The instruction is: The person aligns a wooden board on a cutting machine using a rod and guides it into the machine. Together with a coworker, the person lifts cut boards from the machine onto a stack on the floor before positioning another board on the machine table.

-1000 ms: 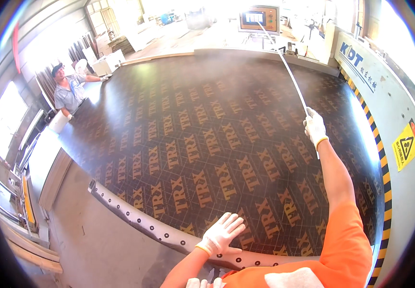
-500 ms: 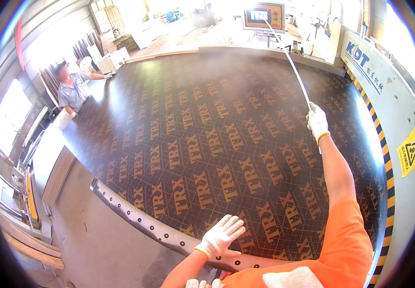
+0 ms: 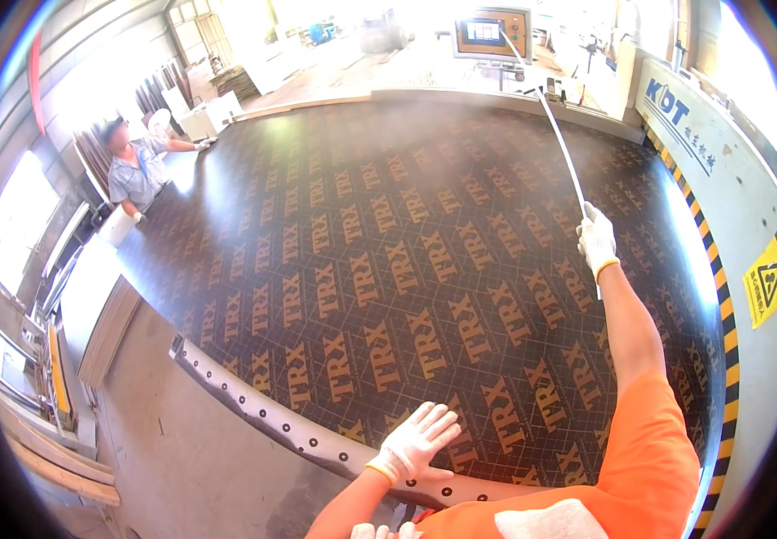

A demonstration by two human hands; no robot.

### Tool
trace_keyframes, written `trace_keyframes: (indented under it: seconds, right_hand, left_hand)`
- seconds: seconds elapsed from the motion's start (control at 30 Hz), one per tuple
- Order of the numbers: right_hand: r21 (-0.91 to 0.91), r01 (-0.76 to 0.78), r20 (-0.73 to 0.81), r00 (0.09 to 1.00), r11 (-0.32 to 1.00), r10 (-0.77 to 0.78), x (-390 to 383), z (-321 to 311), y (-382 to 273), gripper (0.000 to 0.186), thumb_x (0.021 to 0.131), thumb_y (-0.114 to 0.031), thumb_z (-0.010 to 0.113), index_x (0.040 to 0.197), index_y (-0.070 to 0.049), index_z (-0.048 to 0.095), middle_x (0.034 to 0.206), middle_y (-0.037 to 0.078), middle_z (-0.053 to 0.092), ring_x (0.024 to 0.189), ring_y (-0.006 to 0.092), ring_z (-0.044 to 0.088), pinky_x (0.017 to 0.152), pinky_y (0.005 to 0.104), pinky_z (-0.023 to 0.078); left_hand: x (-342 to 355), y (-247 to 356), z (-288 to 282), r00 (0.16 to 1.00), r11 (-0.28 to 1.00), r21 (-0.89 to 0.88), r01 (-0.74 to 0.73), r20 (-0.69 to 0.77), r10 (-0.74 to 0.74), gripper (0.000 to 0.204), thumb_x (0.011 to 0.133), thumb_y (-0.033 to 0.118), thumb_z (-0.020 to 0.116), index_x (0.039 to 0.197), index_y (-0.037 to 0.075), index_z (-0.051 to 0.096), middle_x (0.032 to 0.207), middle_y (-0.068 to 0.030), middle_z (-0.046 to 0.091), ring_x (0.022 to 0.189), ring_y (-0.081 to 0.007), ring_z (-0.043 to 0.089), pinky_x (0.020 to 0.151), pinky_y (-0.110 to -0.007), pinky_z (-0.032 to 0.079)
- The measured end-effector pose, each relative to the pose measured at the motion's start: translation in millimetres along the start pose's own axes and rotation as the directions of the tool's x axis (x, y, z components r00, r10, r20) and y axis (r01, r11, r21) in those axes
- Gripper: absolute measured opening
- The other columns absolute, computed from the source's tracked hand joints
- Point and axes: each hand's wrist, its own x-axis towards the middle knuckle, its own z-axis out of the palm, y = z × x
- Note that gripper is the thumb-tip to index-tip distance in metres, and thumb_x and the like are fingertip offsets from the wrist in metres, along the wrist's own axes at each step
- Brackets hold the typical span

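My left hand point(image 3: 415, 445), in a white glove, lies spread and palm down near the close edge of a large dark board point(image 3: 343, 260) printed in a repeating gold pattern. A metal strip with dark holes point(image 3: 289, 429) runs beside it. My right hand point(image 3: 597, 241), also gloved, grips a long thin white rod point(image 3: 561, 135) over the board's right part. The rod's far end is at the screen of a control panel point(image 3: 492, 34) beyond the board; whether it touches is unclear. Pale gloved fingers or a spare glove point(image 3: 379, 530) show at the bottom edge.
A co-worker point(image 3: 137, 175) stands at the board's left side, hands at its edge. A grey machine frame point(image 3: 748, 216) with a yellow warning sign and striped edging lines the right. Stacked panels point(image 3: 105, 332) and timber point(image 3: 56, 458) lie at the left above a concrete floor point(image 3: 182, 440).
The scene has shifted slightly rightward in view. My right hand and rod moved a little, with the rod's tip shifting on the panel's screen. My left hand stays spread on the board.
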Motion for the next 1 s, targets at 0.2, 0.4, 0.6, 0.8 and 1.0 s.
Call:
trace_keyframes:
  seconds: [0.2, 0.4, 0.6, 0.8, 1.0]
  right_hand:
    - [0.008, -0.038, -0.051, 0.998, 0.999, 0.039, -7, -18, 10, 0.049, 0.108, -0.006, 0.047, 0.155, -0.016, 0.056, 0.075, 0.0, 0.059, 0.051, 0.0105, 0.048, 0.045, 0.0292, 0.041]
    - [-0.019, -0.039, -0.07, 0.997, 0.999, 0.037, -10, -21, 12, 0.051, 0.108, -0.006, 0.047, 0.157, -0.017, 0.054, 0.072, 0.0, 0.057, 0.049, 0.0107, 0.047, 0.043, 0.0292, 0.041]
    - [-0.027, -0.033, -0.067, 0.997, 0.999, 0.031, -10, -22, 9, 0.05, 0.108, -0.007, 0.047, 0.157, -0.016, 0.054, 0.073, -0.001, 0.057, 0.05, 0.0097, 0.047, 0.045, 0.0283, 0.043]
    - [0.005, -0.046, -0.046, 0.998, 0.999, 0.046, -14, -15, 8, 0.049, 0.108, -0.005, 0.047, 0.156, -0.014, 0.054, 0.076, -0.001, 0.058, 0.051, 0.0091, 0.047, 0.045, 0.0276, 0.042]
    - [0.034, -0.063, -0.062, 0.996, 0.997, 0.065, -14, -13, 7, 0.048, 0.109, -0.006, 0.046, 0.156, -0.014, 0.055, 0.075, -0.001, 0.058, 0.049, 0.0089, 0.046, 0.044, 0.0277, 0.041]
  left_hand:
    - [2, 3, -2, 1.0, 1.0, 0.009, 0.008, 0.02, -0.008, 0.085, 0.073, 0.053, 0.086, 0.136, 0.001, 0.064, 0.148, -0.0224, 0.058, 0.144, -0.0428, 0.049, 0.126, -0.057, 0.032]
    - [2, 3, -3, 1.0, 1.0, 0.011, 0.01, 0.023, -0.01, 0.084, 0.073, 0.051, 0.086, 0.137, 0.001, 0.065, 0.148, -0.0222, 0.058, 0.144, -0.0427, 0.049, 0.126, -0.057, 0.032]
    - [2, 3, -3, 1.0, 1.0, 0.011, 0.011, 0.029, -0.012, 0.084, 0.074, 0.051, 0.087, 0.137, 0.001, 0.064, 0.148, -0.0219, 0.058, 0.144, -0.0428, 0.049, 0.126, -0.057, 0.032]
    - [2, 2, -2, 0.998, 1.0, 0.022, 0.018, 0.056, -0.019, 0.085, 0.075, 0.054, 0.085, 0.139, 0.001, 0.063, 0.151, -0.0213, 0.057, 0.146, -0.0418, 0.047, 0.128, -0.056, 0.03]
    - [2, 2, 0, 0.998, 0.999, 0.025, 0.021, 0.057, -0.023, 0.086, 0.075, 0.054, 0.084, 0.14, 0.002, 0.063, 0.151, -0.0214, 0.057, 0.146, -0.0422, 0.047, 0.128, -0.056, 0.029]
